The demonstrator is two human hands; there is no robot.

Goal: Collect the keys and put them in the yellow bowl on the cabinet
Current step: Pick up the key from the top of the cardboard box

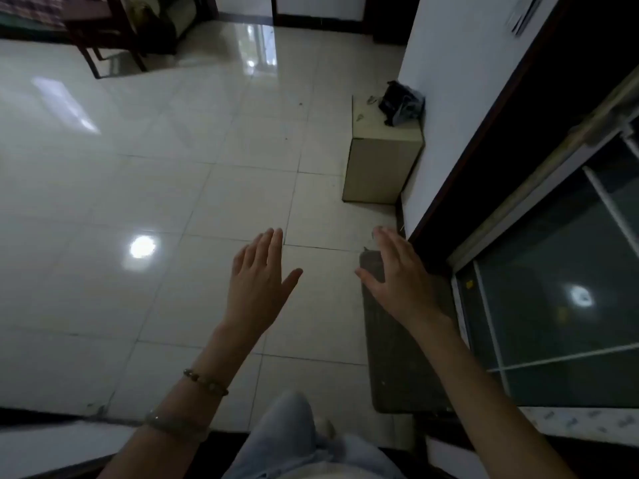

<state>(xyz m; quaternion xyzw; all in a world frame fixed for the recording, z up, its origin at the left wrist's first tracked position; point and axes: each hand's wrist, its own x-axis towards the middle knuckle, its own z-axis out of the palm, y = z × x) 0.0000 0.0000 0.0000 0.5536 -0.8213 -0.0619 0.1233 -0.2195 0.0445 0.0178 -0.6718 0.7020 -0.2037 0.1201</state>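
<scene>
While both hands, left hand (257, 281) and right hand (397, 285), hang spread and empty, small key-like things (370, 99) lie on the far cabinet (380, 167); approaching comes next. No yellow bowl shows.

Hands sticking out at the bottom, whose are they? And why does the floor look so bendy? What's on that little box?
The picture comes from a camera worn on a person's head, looking forward and down, so you see what they see. Its wide lens makes the floor look bent. The left hand and right hand are that person's, both open and holding nothing. Ahead, a small cabinet stands against the wall. On top lie a dark bag and some tiny things that may be keys, too small to tell. A dark mat lies by the glass door. No yellow bowl is in view.
</scene>
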